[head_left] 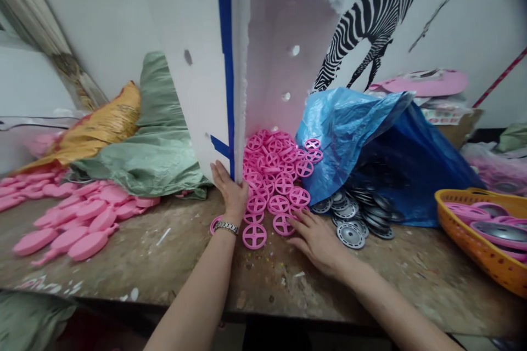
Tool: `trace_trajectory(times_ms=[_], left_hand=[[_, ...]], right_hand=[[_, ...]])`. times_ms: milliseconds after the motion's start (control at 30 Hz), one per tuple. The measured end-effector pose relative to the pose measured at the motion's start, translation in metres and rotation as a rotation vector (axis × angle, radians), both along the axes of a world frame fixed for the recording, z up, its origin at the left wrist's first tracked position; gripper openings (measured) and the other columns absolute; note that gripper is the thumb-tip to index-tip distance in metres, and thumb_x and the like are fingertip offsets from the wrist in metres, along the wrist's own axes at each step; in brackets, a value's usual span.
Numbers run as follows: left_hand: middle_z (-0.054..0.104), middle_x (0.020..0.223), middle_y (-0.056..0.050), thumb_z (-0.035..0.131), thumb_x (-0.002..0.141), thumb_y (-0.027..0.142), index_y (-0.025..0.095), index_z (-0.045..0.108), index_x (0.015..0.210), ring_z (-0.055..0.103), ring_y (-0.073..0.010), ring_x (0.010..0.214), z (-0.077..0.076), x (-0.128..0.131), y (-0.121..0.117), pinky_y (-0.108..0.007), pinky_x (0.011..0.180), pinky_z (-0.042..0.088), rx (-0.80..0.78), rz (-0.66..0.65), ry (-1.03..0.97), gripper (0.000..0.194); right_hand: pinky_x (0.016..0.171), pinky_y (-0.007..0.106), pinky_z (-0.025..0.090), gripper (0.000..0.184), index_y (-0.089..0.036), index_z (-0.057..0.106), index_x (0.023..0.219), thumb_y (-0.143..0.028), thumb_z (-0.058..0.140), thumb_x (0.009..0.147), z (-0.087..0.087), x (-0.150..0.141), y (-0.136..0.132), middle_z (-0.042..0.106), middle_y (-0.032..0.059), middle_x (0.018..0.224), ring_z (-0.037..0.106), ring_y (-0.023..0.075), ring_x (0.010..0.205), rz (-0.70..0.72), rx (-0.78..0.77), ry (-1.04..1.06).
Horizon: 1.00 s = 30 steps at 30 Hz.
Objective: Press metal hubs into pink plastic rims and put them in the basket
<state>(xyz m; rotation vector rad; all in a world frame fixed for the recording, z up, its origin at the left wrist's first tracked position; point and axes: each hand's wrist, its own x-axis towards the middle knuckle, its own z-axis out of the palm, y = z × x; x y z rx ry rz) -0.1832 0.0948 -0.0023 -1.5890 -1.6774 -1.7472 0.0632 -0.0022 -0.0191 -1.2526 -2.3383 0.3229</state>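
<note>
Left hand, head view: The person's left hand (233,194) rests at the lower front edge of a white box (197,71), fingers lying along the outer wall; whether they clamp it, one cannot tell. A metal wristband (226,226) circles the wrist.
Right hand: The right hand (315,241) lies low over the worktable (177,263), fingers somewhat apart, their tips at the right front of the pile.
Pink wheels: The heap of pink wheels (272,159) sits at the foot of the box's open side and spreads forward between the hands. One wheel is partly hidden behind the left wrist — those deep in the pile blur together.
White box: Upright, edged with blue tape (225,27), its top cut off by the frame.
Right side: Grey discs (351,235) spill from a blue bag (333,131), its shadowed inside hard to read. An orange basket (465,241) of pink and grey parts is cropped at the edge.
Left side: Flat pink pieces (93,230) lie before a green sack (144,159) — the farthest cut off by the frame.
</note>
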Motion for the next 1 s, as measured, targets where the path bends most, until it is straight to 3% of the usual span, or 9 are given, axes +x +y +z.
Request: trace_trajectory(times_ms=[67,167,267,367,467,600,767,900,1000], left_hand=[[0.008,0.163,-0.026,0.061,0.07,0.012,0.005,0.012,0.156,0.006,-0.0354,0.153,-0.003,0.002,-0.001,-0.05,0.124,0.011,0.009,-0.005,0.037,0.099],[0.003,0.164,-0.025,0.062,0.072,0.013,0.008,0.01,0.157,0.003,-0.036,0.153,-0.009,0.005,-0.003,-0.052,0.124,0.012,0.033,-0.033,0.112,0.1],[0.0,0.165,-0.025,0.063,0.074,0.013,0.009,0.01,0.157,0.001,-0.037,0.153,-0.012,0.008,-0.005,-0.055,0.123,0.012,0.071,-0.06,0.188,0.099],[-0.001,0.165,-0.025,0.062,0.074,0.012,0.011,0.011,0.157,0.0,-0.0376,0.153,-0.012,0.009,-0.006,-0.058,0.121,0.013,0.099,-0.08,0.247,0.098],[-0.001,0.165,-0.025,0.063,0.073,0.011,0.012,0.012,0.157,-0.001,-0.0377,0.153,-0.011,0.009,-0.006,-0.058,0.121,0.013,0.11,-0.078,0.27,0.098],[0.0,0.164,-0.027,0.063,0.074,0.012,0.01,0.015,0.157,-0.002,-0.038,0.153,-0.01,0.011,-0.006,-0.059,0.121,0.011,0.094,-0.071,0.241,0.096],[0.005,0.165,-0.025,0.065,0.076,0.018,0.012,0.021,0.156,0.0,-0.0368,0.153,-0.007,0.013,-0.007,-0.058,0.121,0.011,0.068,-0.123,0.185,0.091],[0.007,0.164,-0.026,0.067,0.082,0.028,0.014,0.017,0.157,0.004,-0.0365,0.153,-0.003,0.006,-0.005,-0.058,0.12,0.013,0.138,-0.142,0.243,0.091],[0.008,0.163,-0.028,0.068,0.086,0.04,0.016,0.013,0.158,0.005,-0.0369,0.153,0.002,-0.002,-0.003,-0.059,0.119,0.014,0.165,-0.147,0.287,0.094]], right_hand=[[0.116,0.057,0.032,0.054,-0.018,0.059,0.137,-0.049,0.057,0.093,0.021,0.0,0.008,0.053,0.0181,0.145,0.044,0.0329,0.14,0.03,-0.049,0.172],[0.117,0.054,0.031,0.072,-0.023,0.045,0.148,-0.06,0.059,0.088,0.071,-0.002,0.021,0.045,0.0148,0.153,0.042,0.0298,0.142,0.075,-0.175,0.554],[0.105,0.052,0.047,0.084,-0.032,0.034,0.152,-0.066,0.065,0.081,0.133,-0.004,0.034,0.042,0.0111,0.156,0.045,0.0293,0.14,0.13,-0.229,0.938],[0.095,0.05,0.054,0.076,-0.037,0.046,0.141,-0.065,0.071,0.074,0.187,-0.008,0.039,0.053,0.0071,0.147,0.053,0.0302,0.132,0.201,-0.167,1.086],[0.094,0.049,0.054,0.064,-0.035,0.054,0.129,-0.055,0.077,0.073,0.218,-0.015,0.032,0.063,0.0027,0.132,0.058,0.03,0.124,0.229,-0.08,1.124],[0.094,0.047,0.055,0.063,-0.031,0.057,0.124,-0.047,0.082,0.07,0.232,-0.027,0.017,0.067,0.0038,0.124,0.06,0.0314,0.122,0.269,-0.027,1.111],[0.09,0.047,0.059,0.048,-0.023,0.065,0.107,-0.04,0.084,0.066,0.235,-0.036,0.018,0.072,0.0065,0.113,0.064,0.0312,0.114,0.269,-0.124,1.207],[0.092,0.047,0.058,0.041,-0.021,0.067,0.1,-0.025,0.083,0.063,0.228,-0.033,0.022,0.074,0.0045,0.103,0.067,0.0278,0.108,0.287,-0.105,1.259],[0.089,0.046,0.06,0.037,-0.021,0.067,0.099,-0.026,0.081,0.065,0.216,-0.024,0.021,0.074,0.0048,0.098,0.069,0.0276,0.103,0.284,-0.077,1.261]])
